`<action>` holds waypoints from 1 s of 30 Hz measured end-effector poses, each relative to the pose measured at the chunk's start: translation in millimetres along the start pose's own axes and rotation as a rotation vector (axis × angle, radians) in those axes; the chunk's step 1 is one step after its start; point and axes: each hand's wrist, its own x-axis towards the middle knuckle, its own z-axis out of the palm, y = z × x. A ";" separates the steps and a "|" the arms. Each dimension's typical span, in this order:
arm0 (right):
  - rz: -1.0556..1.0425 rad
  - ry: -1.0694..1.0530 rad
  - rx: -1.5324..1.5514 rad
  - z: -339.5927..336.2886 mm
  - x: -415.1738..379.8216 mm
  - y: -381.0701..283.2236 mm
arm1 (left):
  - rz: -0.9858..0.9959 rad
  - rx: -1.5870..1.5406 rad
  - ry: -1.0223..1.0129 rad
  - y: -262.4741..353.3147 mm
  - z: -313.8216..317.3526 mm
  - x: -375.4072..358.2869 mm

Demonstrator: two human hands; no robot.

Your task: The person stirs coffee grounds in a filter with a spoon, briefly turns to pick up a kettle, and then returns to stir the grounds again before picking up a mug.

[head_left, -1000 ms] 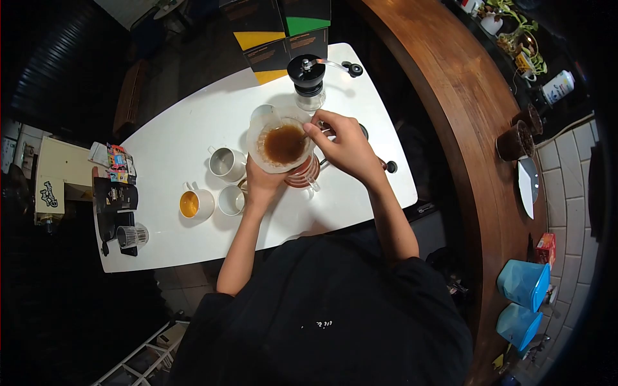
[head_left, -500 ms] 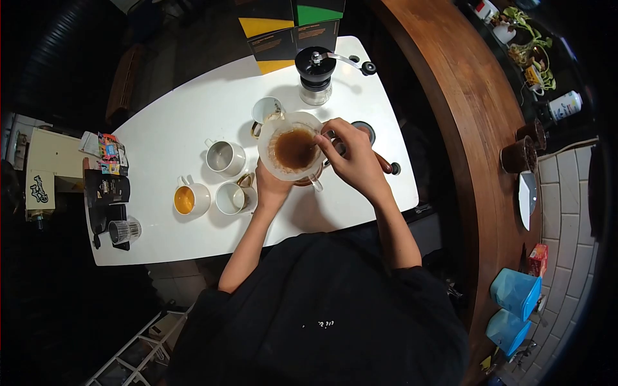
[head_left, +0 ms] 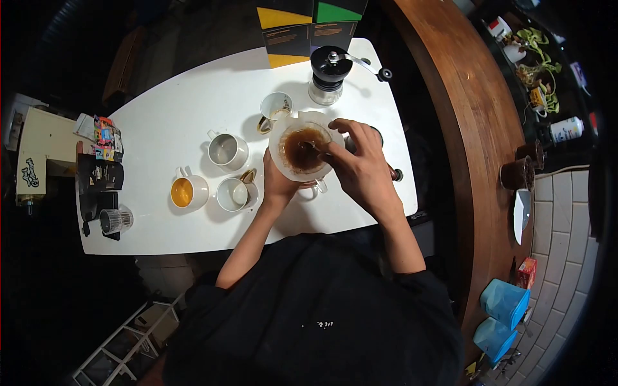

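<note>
So we've got our right hand point(head_left: 370, 177) over the near side of a pale paper filter point(head_left: 277, 147), thumb and fingers drawn narrow on what looks like a thin stirrer point(head_left: 311, 145), its tip down in the brown liquid point(head_left: 299, 154). The filter sits right under those fingers, between our two hands. Our left hand point(head_left: 281, 183) cups the filter's left side from below, but most of its fingers are tucked out of sight, so we can't tell how firmly they're closed or on what. A clear handle point(head_left: 321, 186) pokes out below the right thumb. Biggest worry, we'd say: the stirrer scraping the paper hard enough to tear it and let grounds through. Next, if the left hand's support slips or tilts, liquid could slop over the rim onto our fingers. Just left of the left wrist there's a white mug point(head_left: 230, 194), so a careless swing that way could knock it. Past the left fingertips is another mug point(head_left: 275, 103), near enough to catch a drip if the filter tips forward. Farther out, beyond the right fingertips, the hand grinder point(head_left: 328, 74) stands upright with its crank sticking out, an easy snag if we reach over it.
</note>
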 end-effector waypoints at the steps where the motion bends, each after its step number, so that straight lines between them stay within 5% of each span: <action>1: -0.012 0.012 -0.056 -0.1 1.9 -0.7 | -0.003 -0.003 0.008 -7.2 1.8 0.2; 8: 0.038 -0.102 0.064 1.1 10.3 -6.8 | -0.084 -0.226 0.026 -16.8 7.9 -0.6; 13: 0.027 0.011 -0.032 2.5 14.6 -11.1 | -0.166 -0.391 -0.039 2.1 2.2 -0.5; 15: 0.011 -0.015 -0.033 3.2 15.4 -12.4 | -0.015 -0.112 -0.091 -12.6 1.5 0.5; 30: 0.065 -0.004 0.093 9.0 18.2 -11.6 | -0.011 0.005 -0.094 -28.8 3.3 -3.0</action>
